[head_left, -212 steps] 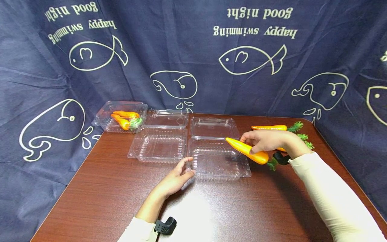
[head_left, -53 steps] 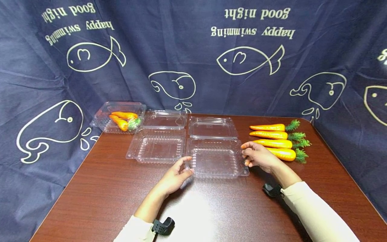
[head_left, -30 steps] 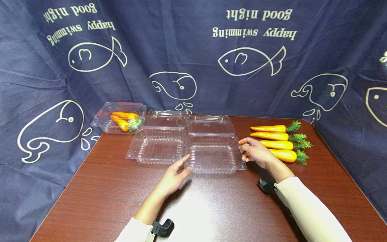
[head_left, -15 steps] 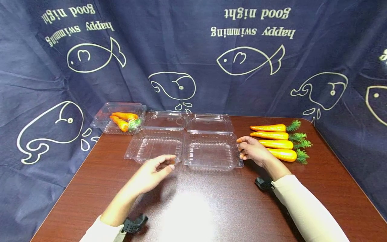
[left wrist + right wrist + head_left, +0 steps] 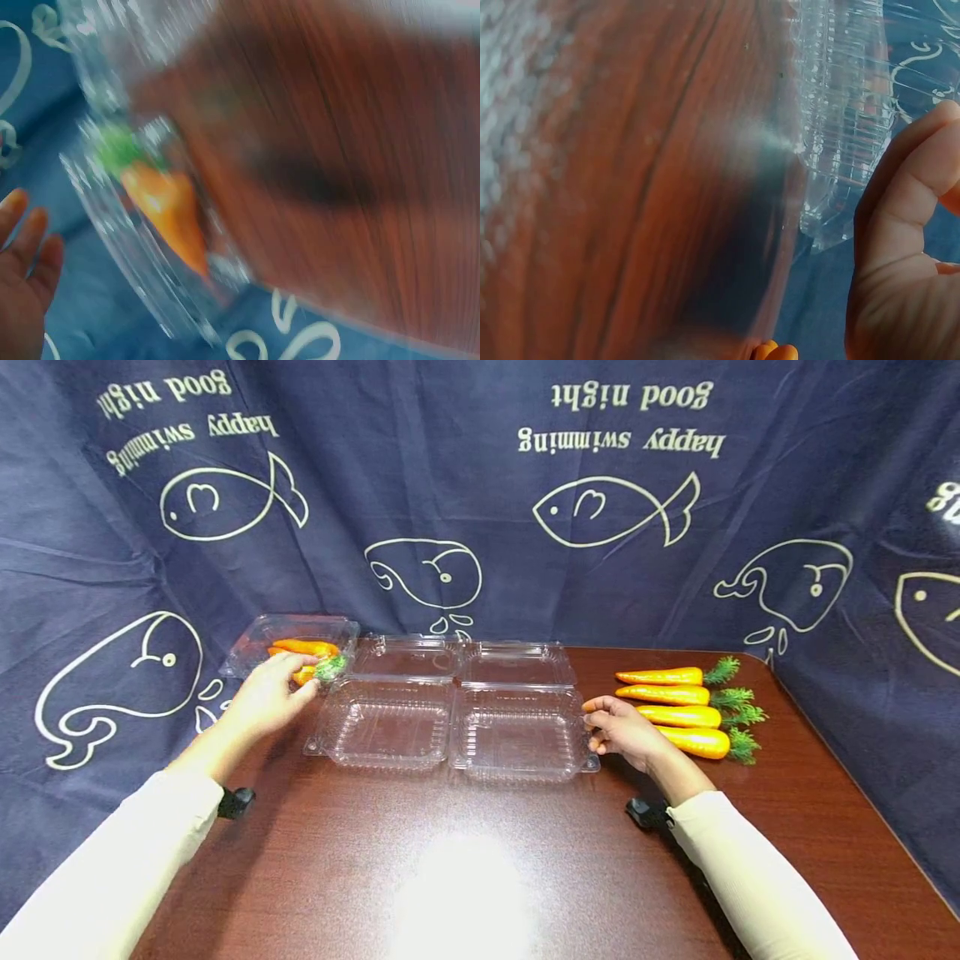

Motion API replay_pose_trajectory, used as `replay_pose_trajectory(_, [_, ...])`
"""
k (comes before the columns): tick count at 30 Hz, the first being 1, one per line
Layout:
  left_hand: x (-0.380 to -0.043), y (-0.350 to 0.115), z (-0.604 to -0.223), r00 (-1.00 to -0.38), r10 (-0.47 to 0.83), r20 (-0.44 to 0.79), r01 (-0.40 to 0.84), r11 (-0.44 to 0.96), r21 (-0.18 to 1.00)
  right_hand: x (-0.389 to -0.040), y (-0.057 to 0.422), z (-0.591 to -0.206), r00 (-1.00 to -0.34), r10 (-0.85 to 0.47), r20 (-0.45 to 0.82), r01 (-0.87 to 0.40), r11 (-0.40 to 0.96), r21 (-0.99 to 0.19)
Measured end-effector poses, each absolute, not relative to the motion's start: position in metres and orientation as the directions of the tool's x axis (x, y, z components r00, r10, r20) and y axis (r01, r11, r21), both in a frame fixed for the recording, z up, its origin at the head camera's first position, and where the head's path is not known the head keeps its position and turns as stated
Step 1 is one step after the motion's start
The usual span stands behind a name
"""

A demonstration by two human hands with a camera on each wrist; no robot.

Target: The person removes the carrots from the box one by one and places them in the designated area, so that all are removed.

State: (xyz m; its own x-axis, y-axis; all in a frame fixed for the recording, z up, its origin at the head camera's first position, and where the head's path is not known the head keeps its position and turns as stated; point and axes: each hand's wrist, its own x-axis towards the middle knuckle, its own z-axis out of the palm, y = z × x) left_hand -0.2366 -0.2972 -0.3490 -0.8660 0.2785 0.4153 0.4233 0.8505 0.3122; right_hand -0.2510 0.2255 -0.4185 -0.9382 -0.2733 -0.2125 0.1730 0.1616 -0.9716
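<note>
My left hand point(image 5: 272, 697) is over the near side of the far-left clear plastic container point(image 5: 243, 652), fingers loosely extended. Two carrots point(image 5: 311, 648) with green tops lie inside that container, one partly hidden behind the hand. The left wrist view, blurred, has a carrot point(image 5: 165, 214) in the container and the hand point(image 5: 26, 277) apart from it. My right hand point(image 5: 626, 735) has its loosely bent fingers at the right edge of another clear container point(image 5: 517, 739), whose lid lies folded back. In the right wrist view the bent thumb of the hand point(image 5: 904, 247) shows beside the clear plastic.
A third clear container point(image 5: 390, 731), lid back, stands in the middle, side by side with the right one. Several carrots point(image 5: 675, 696) lie in a row at the right of the brown table point(image 5: 337, 860). A dark blue printed curtain point(image 5: 510, 577) hangs behind.
The right container has slid left against the middle one, with my right hand following. My left hand has left its edge and moved to the far-left container. The carrot held earlier lies in the row.
</note>
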Motion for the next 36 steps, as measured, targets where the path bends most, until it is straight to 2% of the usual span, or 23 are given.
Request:
replay_pose_trajectory(5, [-0.255, -0.322, -0.351, -0.909, 0.228, 0.348, 0.316, 0.923, 0.22, -0.25, 0.224, -0.417, -0.939, -0.271, -0.21, 0.171, 0.161, -0.972])
replay_pose_trajectory(15, [-0.264, -0.346, -0.364, -0.973, 0.141, 0.181, 0.174, 0.967, 0.184, -0.252, 0.225, -0.419, -0.939, -0.266, -0.216, 0.179, 0.155, -0.972])
replay_pose_trajectory(23, [-0.266, -0.353, -0.377, -0.98, 0.127, 0.151, 0.147, 0.981, 0.128, -0.25, 0.226, -0.419, -0.934, -0.261, -0.244, 0.206, 0.166, -0.964])
replay_pose_trajectory(36, [-0.271, -0.345, -0.371, -0.992, 0.087, 0.096, 0.1, 0.985, 0.141, -0.251, 0.227, -0.42, -0.934, -0.278, -0.223, 0.184, 0.161, -0.97])
